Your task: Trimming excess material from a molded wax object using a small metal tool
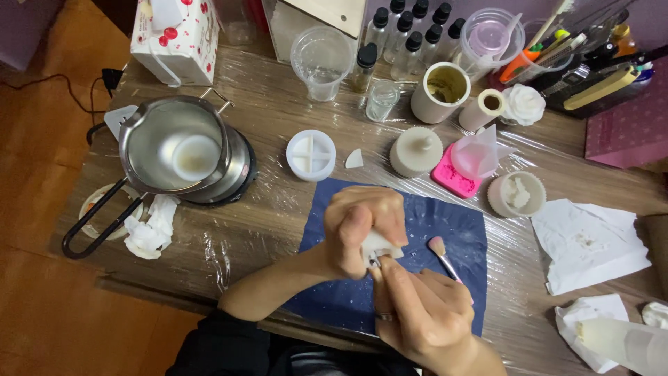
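Left hand (362,226) curled into a loose fist, fingers (379,209) closed round a small white moulded piece (381,245), only one pale corner of it showing below the knuckles. Right hand (424,313) directly beneath and slightly to the right, index finger (393,275) stretched up to touch the piece's lower edge, remaining fingers folded round the thin handle of a small brush (442,254). Brush angled up and to the left, soft pinkish tip just right of the white piece, handle running back down into the right palm. White piece therefore lying between the two hands, gripped from above by the left, met from below by the right; left hand the nearer and the one carrying it. Both hands held over a dark blue mat (417,244) on a counter (278,209) wrapped in clear film. Beyond the mat, a round white divided mould (310,154), a ribbed cream mould (415,152), a pink mould (456,181) under a clear funnel, and a metal melting pot (181,150) on its heater at far left. Crumpled white tissues (588,244) at right. Shape of the white piece mostly hidden by the left fingers; long axis impossible to judge. Exact contact point of index finger and piece blurred, and unclear whether the brush tip touches it.
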